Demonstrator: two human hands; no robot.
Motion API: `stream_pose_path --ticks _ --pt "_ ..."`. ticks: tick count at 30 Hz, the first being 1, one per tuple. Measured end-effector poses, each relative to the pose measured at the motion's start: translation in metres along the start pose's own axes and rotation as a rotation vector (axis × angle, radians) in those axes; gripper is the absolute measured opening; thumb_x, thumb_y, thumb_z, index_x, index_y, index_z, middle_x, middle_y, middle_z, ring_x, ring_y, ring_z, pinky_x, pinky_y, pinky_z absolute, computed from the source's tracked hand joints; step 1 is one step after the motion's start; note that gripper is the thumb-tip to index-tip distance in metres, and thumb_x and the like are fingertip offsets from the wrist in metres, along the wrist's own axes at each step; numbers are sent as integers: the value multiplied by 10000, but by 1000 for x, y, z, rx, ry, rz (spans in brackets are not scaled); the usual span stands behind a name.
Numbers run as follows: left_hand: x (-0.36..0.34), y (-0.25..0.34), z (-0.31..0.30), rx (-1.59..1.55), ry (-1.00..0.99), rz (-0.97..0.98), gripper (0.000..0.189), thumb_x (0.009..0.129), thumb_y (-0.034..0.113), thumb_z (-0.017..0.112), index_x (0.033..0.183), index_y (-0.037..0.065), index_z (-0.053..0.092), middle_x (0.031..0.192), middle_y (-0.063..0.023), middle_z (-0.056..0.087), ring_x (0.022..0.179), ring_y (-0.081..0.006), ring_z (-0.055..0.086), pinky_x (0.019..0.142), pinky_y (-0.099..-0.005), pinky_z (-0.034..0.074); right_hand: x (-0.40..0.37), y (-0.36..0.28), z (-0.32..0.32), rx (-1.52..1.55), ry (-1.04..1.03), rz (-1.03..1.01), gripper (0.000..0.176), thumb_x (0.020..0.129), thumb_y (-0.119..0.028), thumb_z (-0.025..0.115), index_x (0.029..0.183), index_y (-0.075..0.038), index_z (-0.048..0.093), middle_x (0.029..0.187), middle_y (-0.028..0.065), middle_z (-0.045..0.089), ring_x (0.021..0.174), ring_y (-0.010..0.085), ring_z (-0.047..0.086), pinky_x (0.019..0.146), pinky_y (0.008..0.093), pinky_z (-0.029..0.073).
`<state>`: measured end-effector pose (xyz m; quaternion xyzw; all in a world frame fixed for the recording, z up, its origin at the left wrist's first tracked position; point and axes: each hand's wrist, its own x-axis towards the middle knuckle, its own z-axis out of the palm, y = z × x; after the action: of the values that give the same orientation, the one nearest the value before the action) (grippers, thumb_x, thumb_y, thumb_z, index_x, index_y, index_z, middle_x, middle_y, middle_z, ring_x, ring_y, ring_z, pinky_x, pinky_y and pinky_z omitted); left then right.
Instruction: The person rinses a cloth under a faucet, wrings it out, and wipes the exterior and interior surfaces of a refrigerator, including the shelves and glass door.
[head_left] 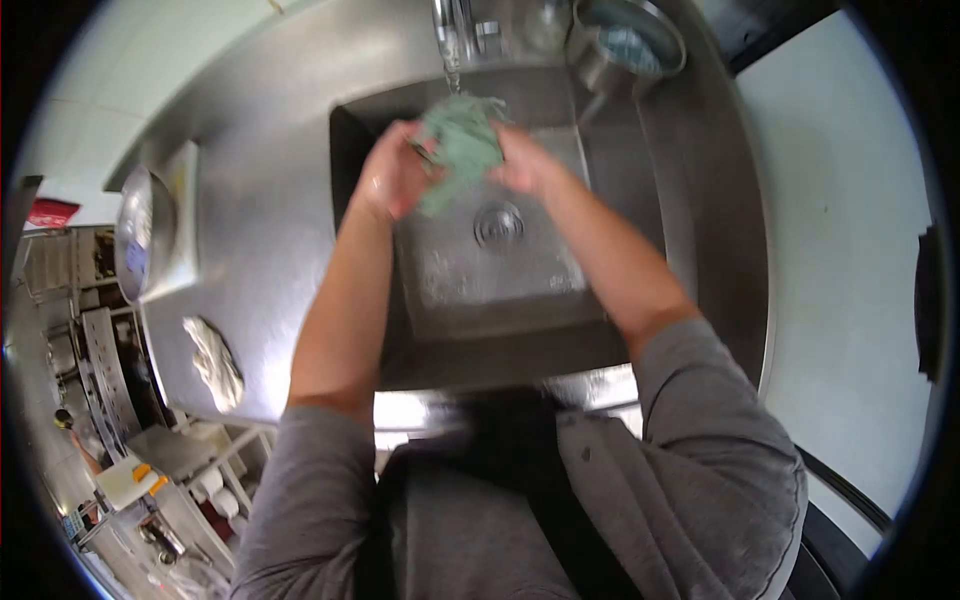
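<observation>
Both hands hold a crumpled pale green cloth [462, 140] over the back of the steel sink [470, 318]. My left hand [397, 172] grips the cloth's left side, its fingers curled in and partly blurred. On the right side, my right hand [520, 160] is closed on the same cloth, with some fingers hidden behind it. Water runs from the faucet [447, 30] onto the top of the cloth. Below the hands, the round drain [498, 228] shows in the wet sink floor.
A metal pot [590, 72] with something bluish inside stands at the back right. On the left of the counter [255, 170] are a metal bowl [158, 225], a white board [186, 265] and a crumpled whitish cloth [213, 365]. A white wall panel [835, 220] rises at the right.
</observation>
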<state>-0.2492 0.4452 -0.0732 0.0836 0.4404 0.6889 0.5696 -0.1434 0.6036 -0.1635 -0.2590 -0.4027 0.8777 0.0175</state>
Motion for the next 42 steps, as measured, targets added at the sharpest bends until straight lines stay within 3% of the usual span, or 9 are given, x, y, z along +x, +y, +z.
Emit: stream_pose_path --ticks 4,8,12,20,22,28,36,38,42 --pt "0 -25 3 -39 356 -185 542 918 574 393 1079 90 576 1066 -91 600 1062 -249 559 956 -493 408 -29 -23 64 -929 389 -659 292 825 -281 659 866 8 649 934 122 636 901 242 622 803 382 494" --pt "89 -83 -106 -638 -693 -8 516 895 559 492 1134 107 554 1056 -131 609 1040 -261 581 891 -457 452 -43 19 112 -968 239 -1329 241 771 -247 725 790 -19 648 754 111 583 757 258 606 689 360 483" --pt "28 -49 34 -23 533 26 400 932 448 486 1066 83 578 987 -120 623 953 -236 605 818 -412 486 -36 -22 94 -742 532 -944 401 837 -333 645 603 -14 581 582 166 535 551 350 533 550 422 422" --pt "92 -74 -88 -377 -404 47 290 969 307 425 942 55 565 851 -79 600 757 -203 592 710 -415 500 -45 2 114 -776 509 -1116 524 956 -400 456 653 11 572 548 171 494 547 213 526 586 386 425" --pt "36 -38 31 -46 338 29 268 968 221 397 1045 25 562 988 -106 612 899 -217 599 830 -395 487 -14 -14 70 -758 750 -591 504 947 -434 434 777 -20 664 745 223 639 710 337 638 661 434 454" --pt "10 -9 27 -36 -17 153 380 921 93 346 1267 25 487 1262 -127 535 1137 -244 534 961 -421 419 -9 -14 19 260 46 47 435 954 -417 465 1026 -18 622 1043 89 647 958 174 599 822 332 452" --pt "-13 -8 12 -253 391 -233 543 910 363 486 1358 65 410 1338 -143 469 1253 -274 435 989 -460 384 -21 -38 64 -102 304 -330 172 820 -175 688 820 -23 607 952 74 653 891 193 619 792 342 484" --pt "4 -20 14 -389 197 -155 600 924 447 472 1373 59 378 1362 -158 437 1228 -291 457 952 -499 401 -17 -3 89 -956 389 -1209 214 788 -151 694 654 -59 555 783 74 633 717 254 612 696 346 488" --pt "27 -35 16 -292 331 -78 581 937 455 461 1351 53 399 1330 -157 465 1190 -290 488 928 -492 423 -47 9 136 -862 234 -1100 307 789 -122 675 568 -46 476 742 121 593 674 285 570 629 358 451"
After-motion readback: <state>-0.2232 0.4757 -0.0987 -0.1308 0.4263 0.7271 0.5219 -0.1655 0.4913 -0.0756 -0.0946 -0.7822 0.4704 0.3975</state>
